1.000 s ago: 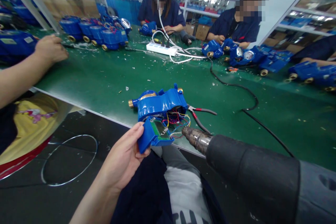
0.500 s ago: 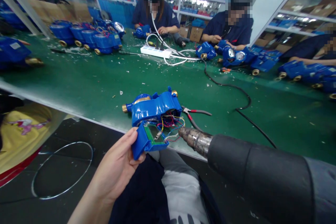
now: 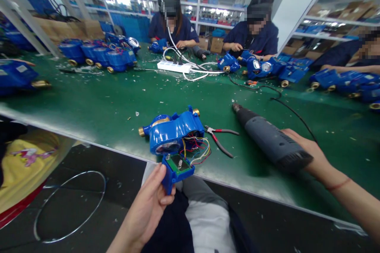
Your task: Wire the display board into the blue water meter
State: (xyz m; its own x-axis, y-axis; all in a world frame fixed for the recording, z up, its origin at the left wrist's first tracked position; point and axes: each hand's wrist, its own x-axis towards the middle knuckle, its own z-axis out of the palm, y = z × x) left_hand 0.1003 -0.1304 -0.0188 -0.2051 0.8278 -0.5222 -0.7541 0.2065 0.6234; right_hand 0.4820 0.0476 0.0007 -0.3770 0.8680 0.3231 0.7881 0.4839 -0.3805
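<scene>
Swung away from the wires (image 3: 196, 142), the heat gun (image 3: 265, 136) now sits right of centre, nozzle toward upper left, long axis slanting to lower right. The right hand (image 3: 313, 151) is at its handle, finger closure hidden. At lower centre, the left hand (image 3: 148, 203) pinches the blue cover (image 3: 168, 174) below the blue meter (image 3: 172, 128), whose brass end points left. Labels (image 3: 22, 68) at far left are unreadable.

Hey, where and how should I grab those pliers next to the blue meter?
Probably by both handles of the pliers, from above and on the right side. The tool lies flat, its handles spread apart toward the right, while its metal head points at the blue water meter close by. The heat gun is further right, so reaching down seems easier than sliding in.
</scene>
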